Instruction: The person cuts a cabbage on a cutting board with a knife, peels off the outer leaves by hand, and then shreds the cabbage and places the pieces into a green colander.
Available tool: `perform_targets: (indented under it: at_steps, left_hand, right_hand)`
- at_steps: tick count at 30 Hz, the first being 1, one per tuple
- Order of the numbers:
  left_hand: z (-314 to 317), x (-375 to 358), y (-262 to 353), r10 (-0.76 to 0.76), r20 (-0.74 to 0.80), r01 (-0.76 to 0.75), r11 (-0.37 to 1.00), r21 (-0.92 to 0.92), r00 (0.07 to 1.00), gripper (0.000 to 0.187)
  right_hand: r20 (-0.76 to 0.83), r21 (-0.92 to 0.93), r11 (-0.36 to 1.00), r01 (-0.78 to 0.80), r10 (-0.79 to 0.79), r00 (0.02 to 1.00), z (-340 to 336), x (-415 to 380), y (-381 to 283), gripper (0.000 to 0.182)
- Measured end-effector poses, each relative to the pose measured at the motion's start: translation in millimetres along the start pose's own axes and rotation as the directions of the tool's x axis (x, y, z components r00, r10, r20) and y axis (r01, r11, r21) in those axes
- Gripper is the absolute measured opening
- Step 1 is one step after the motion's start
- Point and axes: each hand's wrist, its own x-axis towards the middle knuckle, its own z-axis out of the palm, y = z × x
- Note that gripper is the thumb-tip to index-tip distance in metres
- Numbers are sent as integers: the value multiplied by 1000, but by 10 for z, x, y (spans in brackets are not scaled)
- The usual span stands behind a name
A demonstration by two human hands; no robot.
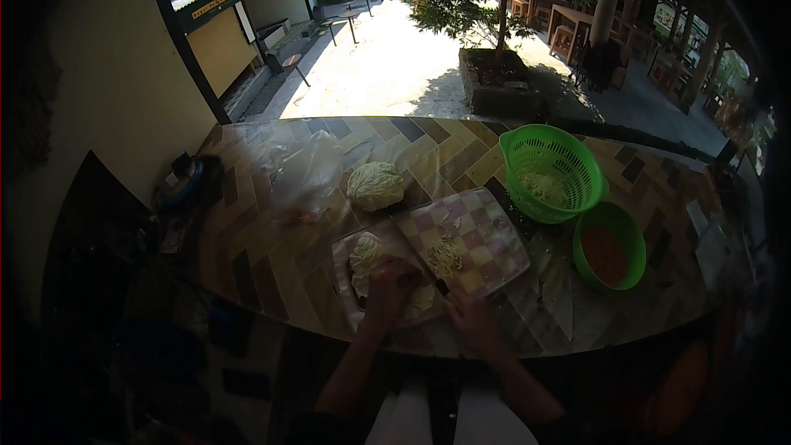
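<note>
Our right hand (pixel 467 311) clasps a knife (pixel 442 287); our left hand (pixel 389 287), grip unclear, meets cut cabbage (pixel 365 250) on the board's (pixel 506 239) left. A whole cabbage (pixel 376 186) and green colander (pixel 588 171) crowd its far side.

Pale cut cabbage (pixel 364 254) (shreds (pixel 446 256) nearby) beside knife (pixel 442 287), on checkered board (pixel 492 227)

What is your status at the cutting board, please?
Left hand at cut cabbage, right hand gripping knife. Shreds on board, right of knife. Whole cabbage just beyond board; nothing visibly blocking the hands.
</note>
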Motion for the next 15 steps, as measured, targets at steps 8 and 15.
perform_targets:
  at_steps: [8, 15]
  left_hand:
    - [-2, -3, 7, 0, -9, 0, 1000, -9, 1000, 13]
    - [7, -11, 40, -84, -10, 84, 996, -36, 996, 22]
  right_hand:
    - [99, 92, 995, -40, 31, 995, -96, -47, 57, 44]
    - [87, 43, 998, -46, 42, 995, -249, -52, 40, 46]
